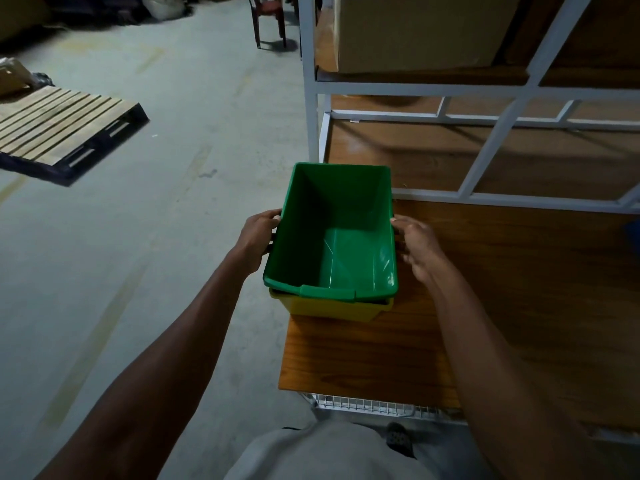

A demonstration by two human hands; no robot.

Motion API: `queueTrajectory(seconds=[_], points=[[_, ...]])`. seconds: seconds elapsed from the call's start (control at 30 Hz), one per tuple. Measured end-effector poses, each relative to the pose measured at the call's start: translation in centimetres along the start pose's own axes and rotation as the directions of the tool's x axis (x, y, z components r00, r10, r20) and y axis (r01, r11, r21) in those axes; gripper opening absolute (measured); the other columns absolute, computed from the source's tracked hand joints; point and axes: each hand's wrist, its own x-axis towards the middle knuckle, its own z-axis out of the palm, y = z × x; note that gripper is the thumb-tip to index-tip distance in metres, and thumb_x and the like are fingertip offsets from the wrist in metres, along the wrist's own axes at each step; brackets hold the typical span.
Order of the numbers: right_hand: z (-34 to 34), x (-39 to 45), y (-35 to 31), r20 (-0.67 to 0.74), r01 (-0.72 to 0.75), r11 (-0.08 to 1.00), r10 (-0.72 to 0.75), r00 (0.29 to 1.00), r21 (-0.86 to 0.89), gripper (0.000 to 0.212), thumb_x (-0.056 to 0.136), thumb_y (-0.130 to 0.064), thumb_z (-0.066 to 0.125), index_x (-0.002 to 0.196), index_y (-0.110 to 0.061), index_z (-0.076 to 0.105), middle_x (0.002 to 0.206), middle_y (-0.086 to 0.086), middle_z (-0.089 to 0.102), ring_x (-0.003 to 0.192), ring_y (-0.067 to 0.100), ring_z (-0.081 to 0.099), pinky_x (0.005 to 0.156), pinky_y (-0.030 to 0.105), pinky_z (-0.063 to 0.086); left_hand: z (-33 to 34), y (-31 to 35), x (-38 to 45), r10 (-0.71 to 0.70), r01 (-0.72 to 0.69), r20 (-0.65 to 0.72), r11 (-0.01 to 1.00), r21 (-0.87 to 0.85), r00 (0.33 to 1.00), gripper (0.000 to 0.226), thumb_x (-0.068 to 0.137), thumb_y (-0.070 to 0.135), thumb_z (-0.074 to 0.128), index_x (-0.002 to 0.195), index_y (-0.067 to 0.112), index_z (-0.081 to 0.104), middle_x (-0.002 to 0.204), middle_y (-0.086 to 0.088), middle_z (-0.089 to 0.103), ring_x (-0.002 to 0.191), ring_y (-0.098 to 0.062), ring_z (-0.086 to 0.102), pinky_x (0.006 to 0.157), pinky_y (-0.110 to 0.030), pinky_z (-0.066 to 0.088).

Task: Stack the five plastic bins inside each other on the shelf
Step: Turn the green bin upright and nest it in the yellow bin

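Observation:
A green plastic bin [334, 233] sits nested inside a yellow bin [329, 308], of which only the near rim and front wall show. Both rest near the left end of a wooden shelf board [519, 289]. My left hand [258, 237] grips the green bin's left wall, fingers curled over its rim. My right hand [417, 245] grips the right wall the same way. The green bin's inside holds nothing. A blue shape [633, 233] shows at the far right edge; I cannot tell what it is.
A white metal shelf frame [485, 88] rises behind the bins, with a cardboard box [415, 32] on an upper level. A wooden pallet [59, 129] lies on the concrete floor at left. A chair [270, 19] stands far back. A wire rack [363, 407] runs below the board.

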Motion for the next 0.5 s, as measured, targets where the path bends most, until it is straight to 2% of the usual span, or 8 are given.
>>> queueTrajectory(seconds=[0.2, 0.33, 0.4, 0.47, 0.5], points=[[0.0, -0.1, 0.0, -0.007, 0.013, 1.000, -0.013, 1.000, -0.004, 0.042, 0.098, -0.036, 0.061, 0.139, -0.029, 0.063, 0.148, 0.005, 0.060, 0.135, 0.030, 0.056, 0.115, 0.059, 0.042, -0.1, -0.2, 0.1, 0.016, -0.016, -0.013, 1.000, 0.016, 1.000, 0.045, 0.105, 0.011, 0.038, 0.142, 0.017, 0.063, 0.122, -0.005, 0.071, 0.108, -0.029, 0.068, 0.079, -0.035, 0.058], [-0.1, -1.1, -0.2, -0.025, 0.036, 0.998, -0.038, 0.999, -0.060, 0.036, 0.105, -0.031, 0.056, 0.140, -0.027, 0.062, 0.147, 0.005, 0.059, 0.130, 0.029, 0.057, 0.111, 0.053, 0.047, -0.6, -0.1, 0.3, 0.056, -0.051, -0.078, 0.996, 0.068, 0.995, 0.042, 0.106, 0.019, 0.044, 0.144, 0.014, 0.061, 0.130, -0.008, 0.068, 0.104, -0.028, 0.067, 0.082, -0.038, 0.058], [-0.4, -2.0, -0.3, -0.045, 0.059, 0.994, -0.063, 0.997, -0.096, 0.035, 0.107, -0.029, 0.054, 0.140, -0.026, 0.062, 0.142, 0.003, 0.061, 0.119, 0.025, 0.060, 0.096, 0.042, 0.055, -0.8, 0.1, 0.0, 0.134, -0.115, -0.164, 0.986, 0.122, 0.977, 0.039, 0.106, 0.023, 0.049, 0.141, 0.013, 0.063, 0.129, -0.010, 0.068, 0.100, -0.024, 0.065, 0.081, -0.037, 0.056], [-0.9, -3.2, -0.3, -0.083, 0.086, 0.989, -0.097, 0.992, -0.121, 0.036, 0.108, -0.026, 0.053, 0.143, -0.024, 0.060, 0.137, 0.001, 0.061, 0.103, 0.019, 0.061, 0.076, 0.030, 0.054, -0.8, 0.4, -0.6, 0.234, -0.197, -0.240, 0.966, 0.168, 0.942, 0.037, 0.106, 0.027, 0.053, 0.138, 0.013, 0.066, 0.128, -0.009, 0.069, 0.109, -0.025, 0.065, 0.091, -0.041, 0.057], [-1.2, -3.8, -0.2, -0.105, 0.101, 0.986, -0.115, 0.988, -0.131, 0.036, 0.108, -0.025, 0.053, 0.144, -0.023, 0.060, 0.136, 0.001, 0.061, 0.098, 0.017, 0.061, 0.071, 0.027, 0.052, -0.7, 0.7, -1.0, 0.285, -0.241, -0.262, 0.952, 0.189, 0.922, 0.036, 0.105, 0.028, 0.053, 0.136, 0.014, 0.067, 0.128, -0.008, 0.069, 0.115, -0.027, 0.064, 0.097, -0.044, 0.056]])
